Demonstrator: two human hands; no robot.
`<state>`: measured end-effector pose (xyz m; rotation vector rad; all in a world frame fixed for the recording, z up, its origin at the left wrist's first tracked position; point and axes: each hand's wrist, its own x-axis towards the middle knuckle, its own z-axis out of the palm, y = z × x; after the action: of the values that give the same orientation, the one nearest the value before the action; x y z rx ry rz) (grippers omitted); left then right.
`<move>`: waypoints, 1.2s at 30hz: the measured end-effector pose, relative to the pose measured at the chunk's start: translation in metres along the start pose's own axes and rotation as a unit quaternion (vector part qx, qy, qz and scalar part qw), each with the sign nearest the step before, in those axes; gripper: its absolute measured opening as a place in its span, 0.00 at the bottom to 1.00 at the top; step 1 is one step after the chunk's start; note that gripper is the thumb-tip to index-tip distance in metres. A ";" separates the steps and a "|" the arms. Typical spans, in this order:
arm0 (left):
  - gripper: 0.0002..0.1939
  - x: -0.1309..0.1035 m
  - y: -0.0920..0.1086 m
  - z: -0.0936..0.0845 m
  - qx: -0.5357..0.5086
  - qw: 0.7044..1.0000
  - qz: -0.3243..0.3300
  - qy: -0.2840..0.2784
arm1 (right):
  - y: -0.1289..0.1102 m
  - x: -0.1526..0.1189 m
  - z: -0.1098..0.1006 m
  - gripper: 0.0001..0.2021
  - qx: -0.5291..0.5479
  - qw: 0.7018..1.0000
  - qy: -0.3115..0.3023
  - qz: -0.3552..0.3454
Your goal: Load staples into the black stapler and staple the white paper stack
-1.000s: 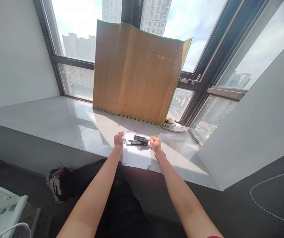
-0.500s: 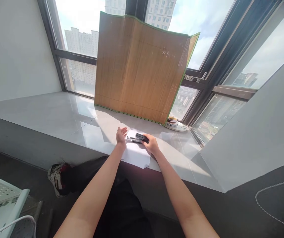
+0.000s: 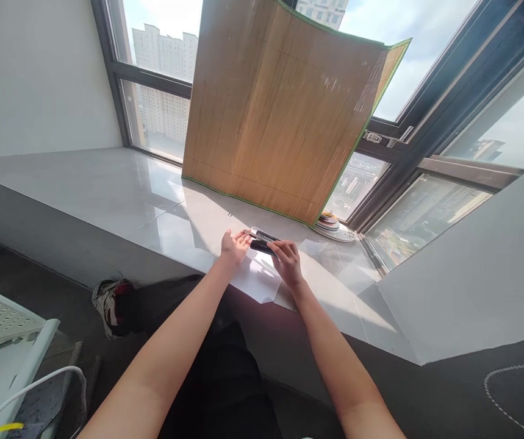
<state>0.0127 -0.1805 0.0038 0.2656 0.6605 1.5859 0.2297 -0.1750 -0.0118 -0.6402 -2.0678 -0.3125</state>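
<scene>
A black stapler-like tool (image 3: 262, 245) is held above white paper (image 3: 256, 279) on the grey tiled sill. My right hand (image 3: 287, 259) has its fingers wrapped round the tool's right end. My left hand (image 3: 235, 246) is palm up at the tool's left end, fingers apart and their tips close to it; whether they touch it is too small to tell. The paper lies below both hands at the sill's front edge.
A large brown bamboo mat (image 3: 271, 116) with green edging leans against the window behind the hands. Stacked round plates or discs (image 3: 329, 224) sit at its lower right corner. A pale green perforated chair (image 3: 10, 353) with a white cable stands at the lower left.
The tool has been raised and turned in my right hand, which has come round to its near side. My left hand has turned palm up. The view has tilted downward.
</scene>
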 end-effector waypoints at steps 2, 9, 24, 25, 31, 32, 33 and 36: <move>0.25 0.001 0.001 0.000 -0.030 1.000 -0.004 0.008 | -0.002 -0.001 -0.001 0.17 -0.014 0.999 -0.027 -0.021; 0.20 0.000 0.002 0.002 -0.041 0.998 -0.017 0.035 | -0.004 -0.002 -0.003 0.19 -0.066 0.995 -0.056 -0.053; 0.04 0.009 0.004 -0.007 0.051 0.989 0.087 0.105 | 0.002 0.006 0.003 0.10 0.105 0.971 0.050 0.211; 0.05 0.010 0.007 -0.008 0.055 0.987 0.098 0.113 | 0.003 0.006 0.005 0.11 0.134 0.960 0.035 0.242; 0.06 0.011 0.015 -0.010 0.054 0.977 0.154 0.140 | 0.008 0.000 0.014 0.15 0.219 0.931 -0.054 0.286; 0.06 0.011 0.016 -0.009 0.052 0.975 0.162 0.140 | 0.009 -0.001 0.015 0.16 0.231 0.927 -0.064 0.290; 0.06 0.010 0.016 -0.008 0.051 0.975 0.168 0.138 | 0.012 -0.002 0.017 0.16 0.243 0.921 -0.074 0.296; 0.08 0.010 0.015 -0.004 0.048 0.975 0.173 0.129 | 0.022 -0.005 0.024 0.19 0.276 0.901 -0.105 0.317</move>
<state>-0.0030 -0.1721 0.0069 0.2565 0.9317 1.9457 0.2270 -0.1469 -0.0297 -0.9626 -1.8836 0.7206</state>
